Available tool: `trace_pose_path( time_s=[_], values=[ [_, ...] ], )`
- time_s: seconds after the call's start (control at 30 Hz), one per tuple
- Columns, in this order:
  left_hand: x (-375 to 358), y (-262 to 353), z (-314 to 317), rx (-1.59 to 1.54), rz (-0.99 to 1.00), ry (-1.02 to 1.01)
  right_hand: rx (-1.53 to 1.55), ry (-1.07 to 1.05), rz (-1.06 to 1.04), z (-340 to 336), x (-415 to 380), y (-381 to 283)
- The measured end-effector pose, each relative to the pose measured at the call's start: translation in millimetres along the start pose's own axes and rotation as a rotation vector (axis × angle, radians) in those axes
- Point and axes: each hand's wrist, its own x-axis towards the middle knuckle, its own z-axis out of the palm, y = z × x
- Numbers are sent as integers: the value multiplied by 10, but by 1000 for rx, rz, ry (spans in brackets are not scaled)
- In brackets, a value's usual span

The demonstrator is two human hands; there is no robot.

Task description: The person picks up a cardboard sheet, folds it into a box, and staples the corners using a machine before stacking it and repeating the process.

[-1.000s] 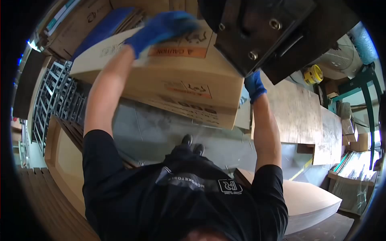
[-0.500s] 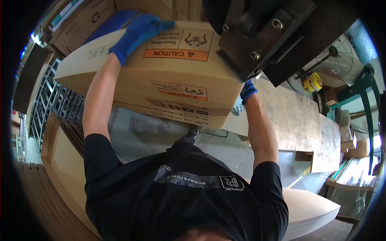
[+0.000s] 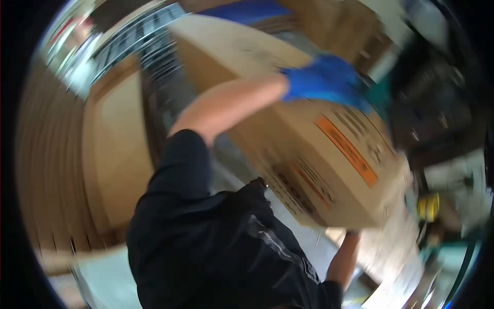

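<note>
A long cardboard box with an orange caution label and black print is held tilted in front of me. My left hand, in a blue glove, grips its upper side near the far edge; motion blurs the fingers. My right forearm reaches to the box's near lower end. The box hides the right hand itself, which supports that end from underneath.
At left are stacked brown cardboard sheets and an open, shallow cardboard tray. A metal roller conveyor lies beyond them. Dark machinery stands close to the box's right side. A yellow bucket is farther right.
My view has swung, and the box now slants down to the right. My left hand sits farther right in view, and my right glove has gone out of sight behind the box.
</note>
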Motion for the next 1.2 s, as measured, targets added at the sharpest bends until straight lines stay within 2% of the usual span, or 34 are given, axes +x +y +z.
trace_pose_path(
  time_s=[0.03, 0.07, 0.13, 0.17, 0.2, 0.27, 0.37, 0.47, 0.53, 0.57, 0.6, 0.63, 0.67, 0.7, 0.73, 0.77, 0.8, 0.87, 0.9, 0.93, 0.97, 1.0, 1.07, 1.1, 1.13, 1.17, 1.2],
  values=[
    [-351, 146, -111, -127, 25, 23, -30, 1, 14, 82, -199, 56],
    [-607, 222, -139, 122, 36, 38, -54, -9, 33, 169, -386, 130],
    [-1193, 112, 4, 221, 16, 162, -85, -35, 56, 355, -705, 283],
    [-573, 346, 180, 224, -30, 158, -99, -53, 101, 122, -521, 470],
    [-573, 419, 273, 240, -61, 169, -91, -72, 123, 84, -582, 576],
    [-732, 469, 121, 320, -139, 153, -62, -133, 135, 199, -715, 579],
    [-1125, 481, -183, 429, -37, 320, 37, -269, 80, 498, -850, 483],
    [-1815, 562, -475, 609, -92, 384, 206, -469, -34, 963, -983, 168],
    [-2567, 648, -786, 747, -44, 545, 339, -591, -133, 1309, -1208, -231],
    [-3050, 801, -1008, 781, -101, 463, 397, -640, -143, 1469, -1401, -510],
    [-3575, 988, -1220, 773, -239, 347, 415, -695, -106, 1597, -1646, -876],
    [-4477, 1099, -1534, 714, -378, 286, 400, -751, -87, 1776, -2034, -1321],
    [-5124, 1163, -1641, 916, -317, 385, 380, -929, -227, 1902, -2329, -1514],
    [-5785, 1374, -1776, 696, -660, 357, 352, -1104, -371, 2008, -2641, -1722],
    [-6220, 1749, -1714, 652, -915, 646, 547, -988, -800, 2072, -3042, -2236],
    [-6796, 2059, -1704, 602, -969, 831, 513, -1130, -904, 2065, -3411, -2662],
    [-7424, 2332, -1639, 663, -1107, 1057, 282, -1443, -961, 2010, -3731, -3154],
    [-8760, 2786, -1079, 651, -1156, 1741, 613, -1493, -1071, 2143, -4248, -3468],
    [-9073, 3041, -628, 334, -1174, 2040, 537, -1507, -1114, 2226, -4297, -3474],
    [-9825, 3058, 139, 284, -1001, 2076, 462, -1518, -1160, 2349, -4303, -3450],
    [-10100, 3126, 734, 547, -1637, 1804, 388, -1525, -1207, 2473, -4294, -3420],
    [-10364, 3008, 1340, 492, -1575, 1985, 294, -1583, -1234, 2558, -4262, -3353],
    [-10530, 2783, 2258, -80, -1720, 2284, 93, -1694, -1273, 2619, -4223, -3146],
    [-10092, 2606, 2340, -212, -1656, 2422, 71, -1651, -1329, 2594, -4268, -3050],
    [-9816, 2491, 2346, -382, -1666, 2435, 51, -1602, -1386, 2578, -4316, -2963],
    [-9853, 2274, 2444, -614, -1664, 2479, 30, -1555, -1441, 2584, -4364, -2880],
    [-9820, 2105, 2514, -678, -1493, 2447, 0, -1523, -1429, 2616, -4433, -2783]
  ],
)
